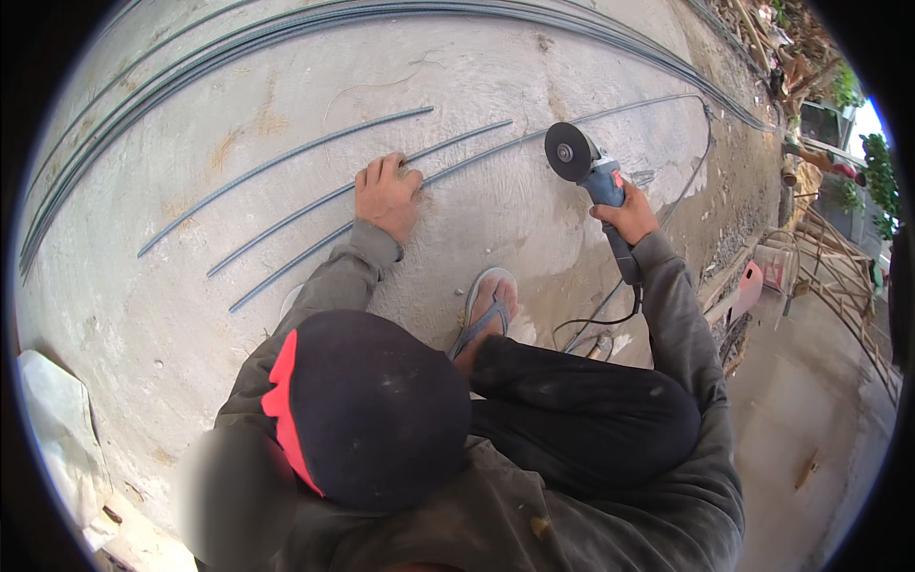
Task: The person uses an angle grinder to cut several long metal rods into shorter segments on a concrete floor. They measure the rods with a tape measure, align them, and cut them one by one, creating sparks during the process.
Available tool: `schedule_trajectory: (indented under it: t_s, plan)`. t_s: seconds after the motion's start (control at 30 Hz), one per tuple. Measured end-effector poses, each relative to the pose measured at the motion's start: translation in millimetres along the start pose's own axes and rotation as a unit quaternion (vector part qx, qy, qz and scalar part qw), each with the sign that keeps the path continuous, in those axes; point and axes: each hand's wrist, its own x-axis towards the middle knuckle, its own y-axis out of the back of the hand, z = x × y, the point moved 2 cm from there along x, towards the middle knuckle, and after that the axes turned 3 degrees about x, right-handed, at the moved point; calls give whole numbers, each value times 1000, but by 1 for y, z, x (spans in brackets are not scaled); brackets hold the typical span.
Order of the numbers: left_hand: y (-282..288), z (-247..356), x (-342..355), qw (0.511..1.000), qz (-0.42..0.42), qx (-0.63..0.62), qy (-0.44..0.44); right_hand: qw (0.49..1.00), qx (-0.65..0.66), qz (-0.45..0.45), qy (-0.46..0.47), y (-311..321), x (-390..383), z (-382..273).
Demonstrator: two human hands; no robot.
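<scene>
My right hand (629, 214) grips a blue and black angle grinder (604, 183) around its body. The grinder's dark cutting disc (570, 143) points up and to the left, above the floor and near a long steel rod (562, 132). My left hand (387, 195) is down at the rods with curled fingers, over a shorter cut rod (286, 225) and against the long one. Its fingertips partly hide the rods, which lie side by side. Farther left lies another short rod (276, 164), apart from the hand.
A bundle of long rods (315, 21) curves across the far side of the concrete floor (238, 114). The grinder's black cord (610, 322) loops near my sandalled foot (493, 300). At right stand a pink panel (748, 288) and bent poles (839, 286). A pale sheet (62, 419) lies at left.
</scene>
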Motion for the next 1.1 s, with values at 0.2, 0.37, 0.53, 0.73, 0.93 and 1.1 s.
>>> schedule_trajectory:
  t_s: [0.2,0.37,0.53,0.73,0.93,1.1]
  plan:
    - [5,-13,6,999,32,10,-16,997,-44,-26,62,-8,49,1]
    - [-7,-9,7,994,-50,36,-87,994,-49,-47,85,-20,74,23]
    - [-10,-10,8,992,-62,49,-103,995,-2,-51,81,-26,79,39]
    - [-15,-11,9,989,-68,65,-111,996,-15,-62,69,-25,77,33]
    - [-11,-10,9,990,-67,61,-107,996,-27,-64,55,-23,77,22]
    - [-12,-10,6,991,-50,54,-109,996,-43,-59,50,-27,81,15]
